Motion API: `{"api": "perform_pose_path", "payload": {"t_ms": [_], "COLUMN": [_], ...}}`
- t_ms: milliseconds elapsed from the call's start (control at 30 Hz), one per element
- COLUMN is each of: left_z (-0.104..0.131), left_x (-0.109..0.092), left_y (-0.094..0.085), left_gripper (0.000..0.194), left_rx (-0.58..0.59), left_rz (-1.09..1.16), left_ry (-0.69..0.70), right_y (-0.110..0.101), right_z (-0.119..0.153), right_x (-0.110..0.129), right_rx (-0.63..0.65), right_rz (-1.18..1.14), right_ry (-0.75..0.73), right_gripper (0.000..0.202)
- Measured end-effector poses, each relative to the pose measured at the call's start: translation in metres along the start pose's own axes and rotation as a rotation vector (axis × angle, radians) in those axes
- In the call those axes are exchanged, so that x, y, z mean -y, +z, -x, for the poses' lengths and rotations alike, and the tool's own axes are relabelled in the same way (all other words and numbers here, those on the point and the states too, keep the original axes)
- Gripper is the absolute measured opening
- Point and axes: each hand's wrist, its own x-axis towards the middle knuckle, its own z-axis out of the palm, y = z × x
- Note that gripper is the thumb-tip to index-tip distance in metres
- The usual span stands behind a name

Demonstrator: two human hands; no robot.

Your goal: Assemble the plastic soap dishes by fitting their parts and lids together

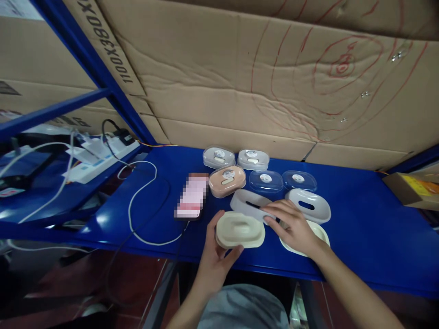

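Note:
My left hand (219,256) is wrapped round a cream oval plastic dish (240,230) with a raised bump in its middle, lifted at the table's front. Just behind it, my right hand (291,226) pinches the right end of a pale grey oval tray (245,204) with a long slot in its floor. Under my right wrist lies another cream oval dish (320,235), partly hidden by the hand. A second pale grey slotted tray (317,208) rests behind that. The two held pieces are close together; whether they touch I cannot tell.
Behind sit a peach lidded box (228,183), two grey lidded boxes (219,160) and two clear lids (265,183) with round stickers. A phone (192,196) with a white cable (132,219) lies left. A power strip (103,157) and a cardboard box (414,189) flank the blue table (370,219).

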Motion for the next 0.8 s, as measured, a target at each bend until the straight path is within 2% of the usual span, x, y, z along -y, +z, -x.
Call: {"api": "perform_pose_path", "payload": {"t_ms": [133,233,300,467,600,700,800], "left_z": [-0.003,-0.005,-0.006,-0.011,-0.013,-0.012,-0.011], "left_x": [-0.013,-0.021,-0.024,-0.022,-0.02,-0.024,-0.027], "left_y": [0.011,0.013,0.012,0.007,0.005,0.005,0.008], "left_gripper": [0.099,0.108,0.107,0.073,0.05,0.042,0.043], "left_rx": [-0.031,-0.076,-0.091,-0.112,-0.075,-0.032,-0.017], "left_rz": [0.147,0.267,0.364,0.54,0.637,0.706,0.734], "left_ry": [-0.002,-0.052,-0.105,-0.201,-0.268,-0.284,-0.304], "right_y": [0.007,0.01,0.011,0.01,0.01,0.014,0.02], "right_z": [-0.001,-0.002,-0.002,-0.004,-0.004,-0.001,0.001], "right_x": [0.009,0.013,0.014,0.017,0.016,0.015,0.016], "right_rx": [0.145,0.185,0.192,0.178,0.196,0.224,0.211], "right_rz": [-0.101,-0.11,-0.09,0.015,0.024,0.034,0.073], "right_ry": [-0.098,-0.124,-0.15,-0.257,-0.268,-0.23,-0.226], "right_gripper": [0.023,0.023,0.025,0.025,0.026,0.027,0.034]}}
